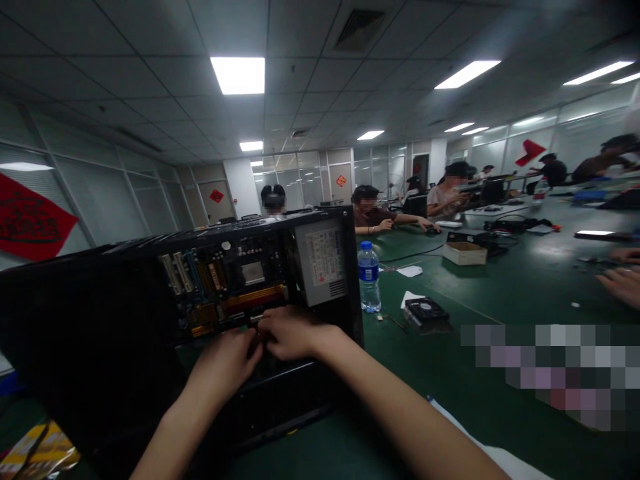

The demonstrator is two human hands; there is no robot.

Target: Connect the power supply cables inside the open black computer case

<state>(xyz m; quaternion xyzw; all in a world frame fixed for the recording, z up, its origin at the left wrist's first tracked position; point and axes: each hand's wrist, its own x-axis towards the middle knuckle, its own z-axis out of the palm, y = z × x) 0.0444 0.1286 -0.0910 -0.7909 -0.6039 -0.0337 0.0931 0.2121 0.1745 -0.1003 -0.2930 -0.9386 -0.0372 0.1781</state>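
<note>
A black computer case [100,333] stands on the green table with its side off. Inside, a motherboard [200,300] shows pale and brown slots and a square processor socket [253,272]. A silver power supply [320,263] with a label fills the upper right corner. Both of my hands reach into the case at the board's lower edge. My left hand [227,360] has its fingers bent together, meeting the fingertips of my right hand [287,330]. The right fingers are curled too. Whatever lies between the fingertips is too small and dark to make out.
Right of the case stand a water bottle [369,280] and a black cooling fan [425,315]. Farther back is an open cardboard box [464,252] beside cables. A yellow wrapper [43,453] lies at lower left. Another person's hand [623,287] rests at the right edge.
</note>
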